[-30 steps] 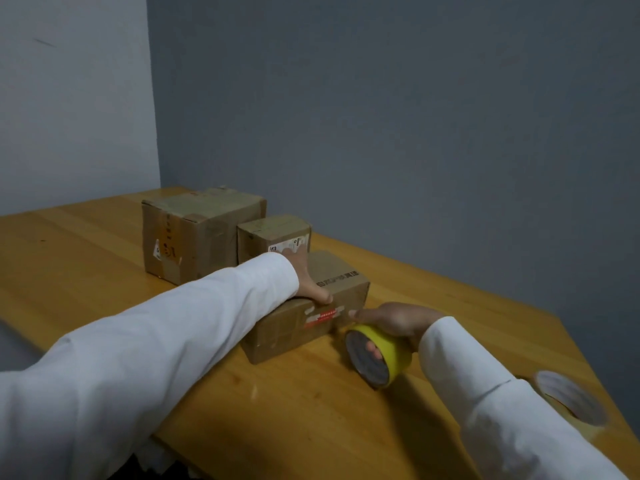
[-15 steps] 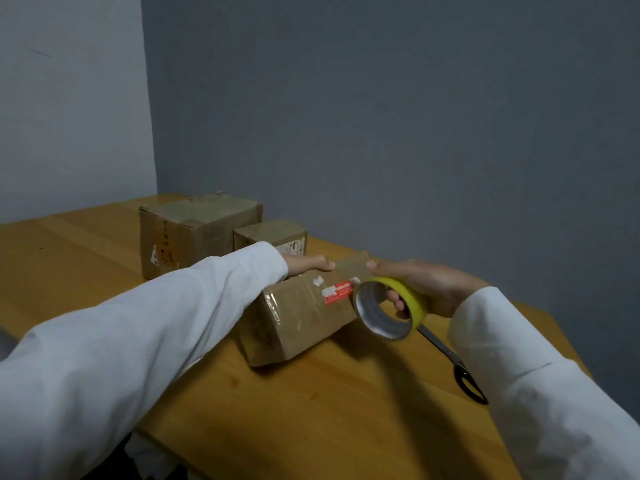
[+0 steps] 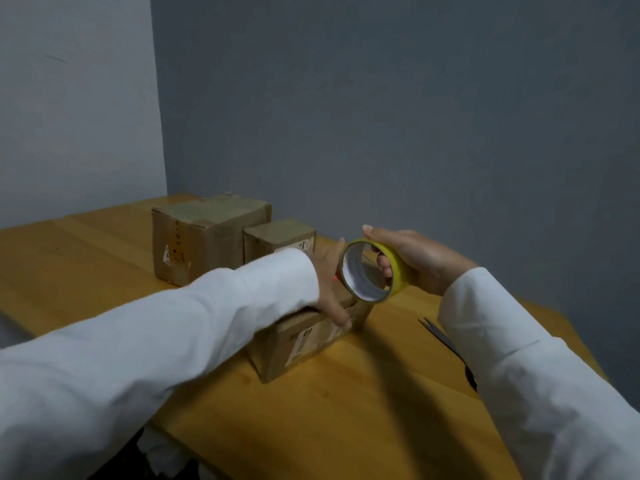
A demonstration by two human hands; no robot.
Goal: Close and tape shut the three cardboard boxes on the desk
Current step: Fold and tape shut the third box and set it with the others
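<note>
Boxes first: at centre-left of the frame we see the large box (image 3: 207, 237) on the table (image 3: 86, 258), flaps down and its top seemingly taped, with the small box (image 3: 280, 237) just right of it, closed too. Below and right of these, the near box (image 3: 304, 337) lies closed at frame centre. Our left hand (image 3: 329, 289) rests on its top, fingers fairly straight and reaching down over the near edge, pressing rather than gripping. Right of that, our right hand (image 3: 415, 261) holds the yellow tape roll (image 3: 374, 271) just above the box's far end, thumb over the rim, fingers curled through the core. Scissors (image 3: 440, 334) lie partly hidden behind the right sleeve. We judge the third box is being taped. Next: find the free end, stick it down, pull across the seam.
</note>
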